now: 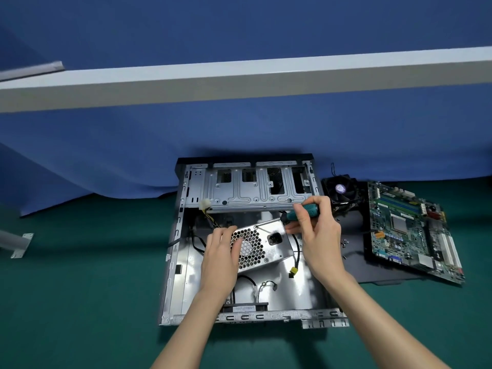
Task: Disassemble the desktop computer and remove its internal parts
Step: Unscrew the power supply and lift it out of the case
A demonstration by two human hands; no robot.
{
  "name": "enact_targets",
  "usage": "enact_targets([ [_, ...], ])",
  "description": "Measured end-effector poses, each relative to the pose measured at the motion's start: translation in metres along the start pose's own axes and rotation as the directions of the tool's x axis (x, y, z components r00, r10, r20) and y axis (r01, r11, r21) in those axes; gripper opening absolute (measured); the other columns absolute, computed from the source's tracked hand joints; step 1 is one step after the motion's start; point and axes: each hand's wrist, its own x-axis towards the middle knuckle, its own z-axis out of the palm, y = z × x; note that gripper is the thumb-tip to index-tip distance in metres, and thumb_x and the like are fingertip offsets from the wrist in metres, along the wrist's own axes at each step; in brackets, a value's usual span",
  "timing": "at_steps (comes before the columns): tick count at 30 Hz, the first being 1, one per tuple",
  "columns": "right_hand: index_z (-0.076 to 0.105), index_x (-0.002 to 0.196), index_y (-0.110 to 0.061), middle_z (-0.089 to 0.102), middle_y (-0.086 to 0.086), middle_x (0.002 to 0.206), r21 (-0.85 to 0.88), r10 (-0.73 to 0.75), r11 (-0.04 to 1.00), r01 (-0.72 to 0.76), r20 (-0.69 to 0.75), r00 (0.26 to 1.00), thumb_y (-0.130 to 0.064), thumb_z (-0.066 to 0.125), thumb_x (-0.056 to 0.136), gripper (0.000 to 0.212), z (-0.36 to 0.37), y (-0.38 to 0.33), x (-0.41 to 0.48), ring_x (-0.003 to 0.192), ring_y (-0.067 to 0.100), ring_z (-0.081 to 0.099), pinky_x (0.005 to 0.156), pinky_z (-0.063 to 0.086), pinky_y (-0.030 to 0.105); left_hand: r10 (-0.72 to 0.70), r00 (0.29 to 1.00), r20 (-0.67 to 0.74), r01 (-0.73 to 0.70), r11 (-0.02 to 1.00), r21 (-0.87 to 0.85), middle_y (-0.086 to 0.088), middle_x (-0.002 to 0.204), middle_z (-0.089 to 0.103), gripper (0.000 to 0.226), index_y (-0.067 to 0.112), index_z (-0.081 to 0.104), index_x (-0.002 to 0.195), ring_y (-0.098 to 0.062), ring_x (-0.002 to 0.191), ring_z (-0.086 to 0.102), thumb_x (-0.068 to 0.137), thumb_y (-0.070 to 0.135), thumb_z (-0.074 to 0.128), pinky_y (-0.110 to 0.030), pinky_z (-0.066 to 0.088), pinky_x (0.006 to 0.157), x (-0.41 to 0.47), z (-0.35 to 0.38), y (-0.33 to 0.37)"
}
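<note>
Two bare hands are working inside the open desktop computer case [174, 265], which is lying flat on the green bench [80, 288]. The left hand [222, 253] is reaching in from below, palm down, its fingers lying fairly straight across the honeycomb fan grille of the power supply unit [266, 249] and pressing on it rather than curling round it. The unit is sitting tilted in the middle of the case, just in front of the drive cage [247, 189]. The right hand [318, 233] is arching above it with the wrist raised, its fingers curling round the teal handle of a screwdriver [306, 210] (thumb and forefinger are pinching near the black collar). The shaft is slanting down to the left, with its tip meeting a screw at the unit's upper edge. Black and yellow cables are trailing across the case floor. To the right of the case, a motherboard [410, 230] is resting partly on a dark side panel [356, 265], with a cooler fan [340, 189] behind it and a few loose screws [345, 243] on the panel.
</note>
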Motion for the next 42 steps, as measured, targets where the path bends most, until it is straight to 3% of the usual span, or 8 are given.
enact_targets([
  [10, 0.046, 0.097, -0.016, 0.069, 0.005, 0.079, -0.034, -0.049, 0.998, 0.05, 0.041, 0.998, -0.022, 0.053, 0.096, 0.01, 0.0, -0.002, -0.001, 0.061, 0.015, 0.068, 0.059, 0.054, 0.029, 0.0, 1.0, -0.001, 0.0, 1.0, 0.006, 0.004, 0.121, 0.048, 0.038, 0.015, 0.048, 0.134, -0.011, 0.114, 0.039, 0.099, 0.029, 0.043, -0.025, 0.034, 0.098, 0.001, 0.001, -0.001],
  [16, 0.038, 0.104, -0.021, 0.063, 0.001, 0.082, -0.191, -0.195, 0.953, 0.236, 0.208, 0.958, -0.037, 0.051, 0.092, 0.023, 0.002, -0.013, 0.001, 0.07, 0.014, 0.062, 0.063, 0.048, 0.023, 0.008, 1.0, -0.007, -0.008, 1.0, -0.003, 0.005, 0.12, 0.049, 0.037, 0.015, 0.048, 0.133, -0.01, 0.113, 0.039, 0.099, 0.028, 0.044, -0.024, 0.033, 0.097, 0.002, 0.0, -0.001],
  [24, 0.057, 0.102, -0.007, 0.045, 0.002, 0.101, -0.165, -0.282, 0.926, 0.339, 0.291, 0.914, -0.006, 0.064, 0.088, 0.016, 0.008, -0.032, 0.025, 0.08, 0.018, 0.051, 0.074, 0.046, 0.024, -0.034, 0.996, 0.087, 0.021, 0.99, 0.14, 0.008, 0.117, 0.058, 0.039, 0.024, 0.054, 0.131, -0.013, 0.111, 0.046, 0.093, 0.036, 0.054, -0.027, 0.024, 0.095, 0.02, -0.015, 0.0],
  [27, 0.065, 0.099, -0.008, 0.048, -0.001, 0.095, -0.127, -0.301, 0.928, 0.349, 0.292, 0.908, -0.001, 0.067, 0.084, 0.017, 0.011, -0.037, 0.029, 0.083, 0.018, 0.054, 0.073, 0.046, 0.021, 0.042, 0.988, 0.149, -0.023, 0.992, -0.127, 0.01, 0.123, 0.059, 0.047, 0.03, 0.052, 0.133, -0.011, 0.118, 0.048, 0.088, 0.028, 0.064, -0.032, 0.032, 0.106, 0.03, -0.029, 0.019],
  [30, 0.07, 0.098, -0.004, 0.052, 0.006, 0.091, -0.088, -0.327, 0.924, 0.373, 0.323, 0.888, 0.015, 0.063, 0.079, 0.027, 0.015, -0.041, 0.032, 0.084, 0.016, 0.056, 0.072, 0.047, 0.018, 0.144, 0.971, 0.189, -0.044, 0.889, -0.455, 0.012, 0.11, 0.068, 0.034, 0.025, 0.062, 0.119, -0.002, 0.105, 0.061, 0.087, 0.014, 0.066, -0.035, 0.048, 0.097, 0.04, -0.039, 0.051],
  [33, 0.072, 0.101, -0.004, 0.056, 0.006, 0.093, -0.029, -0.291, 0.947, 0.321, 0.35, 0.89, 0.02, 0.059, 0.078, 0.035, 0.016, -0.044, 0.034, 0.09, 0.014, 0.058, 0.08, 0.046, 0.016, 0.126, 0.979, 0.158, -0.048, 0.903, -0.428, 0.004, 0.096, 0.072, 0.019, 0.018, 0.065, 0.104, -0.012, 0.094, 0.067, 0.091, 0.007, 0.057, -0.041, 0.054, 0.086, 0.047, -0.042, 0.068],
  [38, 0.067, 0.118, -0.02, 0.046, 0.0, 0.101, -0.082, -0.225, 0.961, 0.264, 0.323, 0.919, -0.013, 0.072, 0.082, 0.037, 0.021, -0.046, 0.032, 0.098, 0.013, 0.049, 0.089, 0.037, 0.014, 0.129, 0.989, 0.076, -0.099, 0.945, -0.312, -0.009, 0.08, 0.067, 0.017, 0.011, 0.056, 0.09, -0.026, 0.077, 0.063, 0.084, -0.005, 0.051, -0.046, 0.054, 0.068, 0.05, -0.041, 0.067],
  [42, 0.07, 0.11, -0.009, 0.058, -0.001, 0.088, -0.022, -0.229, 0.97, 0.243, 0.265, 0.937, 0.012, 0.064, 0.08, 0.037, 0.021, -0.049, 0.033, 0.084, 0.008, 0.057, 0.079, 0.044, 0.011, 0.047, 0.999, -0.004, -0.045, 0.916, -0.399, 0.001, 0.068, 0.065, 0.027, 0.01, 0.051, 0.075, -0.013, 0.065, 0.06, 0.075, 0.019, 0.077, -0.027, 0.049, 0.061, 0.048, -0.038, 0.071],
])
